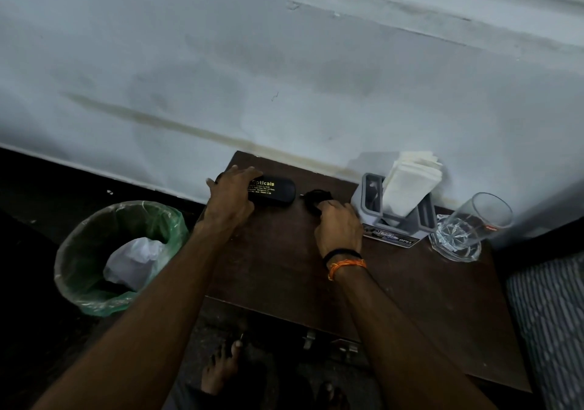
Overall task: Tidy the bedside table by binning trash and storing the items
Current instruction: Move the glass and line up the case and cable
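A black spectacle case [278,192] with gold "Opticals" lettering lies at the back left of the dark brown bedside table [284,270]. My left hand [232,196] rests over the case's left end, fingers spread on it. My right hand [339,227] is curled around a small black object [316,197] just right of the case; I cannot tell what it is. A bin [79,245] lined with a green bag stands on the floor left of the table, with crumpled white paper [136,261] inside.
A grey organiser [369,201] holding white napkins [410,182] stands at the back right against the wall. A clear glass [474,223] sits on a glass coaster to its right. A patterned mattress edge [550,314] borders the table's right side. My bare feet [221,368] are below.
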Motion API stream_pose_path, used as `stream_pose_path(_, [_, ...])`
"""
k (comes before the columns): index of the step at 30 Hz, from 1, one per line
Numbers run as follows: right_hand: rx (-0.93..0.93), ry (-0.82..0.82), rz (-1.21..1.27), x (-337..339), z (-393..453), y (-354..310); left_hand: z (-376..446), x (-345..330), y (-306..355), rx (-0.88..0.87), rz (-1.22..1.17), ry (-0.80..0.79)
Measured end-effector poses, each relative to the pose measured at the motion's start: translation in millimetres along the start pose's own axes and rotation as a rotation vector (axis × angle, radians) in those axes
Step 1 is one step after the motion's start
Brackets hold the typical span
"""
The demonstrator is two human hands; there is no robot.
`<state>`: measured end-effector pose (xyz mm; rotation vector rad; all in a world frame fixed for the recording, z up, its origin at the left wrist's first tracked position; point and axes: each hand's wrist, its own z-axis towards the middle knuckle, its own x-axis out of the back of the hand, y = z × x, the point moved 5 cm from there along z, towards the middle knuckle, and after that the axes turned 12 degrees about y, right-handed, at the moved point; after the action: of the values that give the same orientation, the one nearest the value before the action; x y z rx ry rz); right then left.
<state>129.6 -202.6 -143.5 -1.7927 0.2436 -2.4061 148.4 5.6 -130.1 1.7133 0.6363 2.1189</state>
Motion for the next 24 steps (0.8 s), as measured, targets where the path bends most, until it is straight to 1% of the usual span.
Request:
stream_pose_path(10, [0.017, -0.008, 0.027, -2, 1, 3, 1, -3, 0, -0.008, -0.038, 0.0])
stream_pose_path(24, [-0.021, 0.008, 0.026, 2, 3, 5, 0, -9, 13, -0.032, -0.085, -0.02])
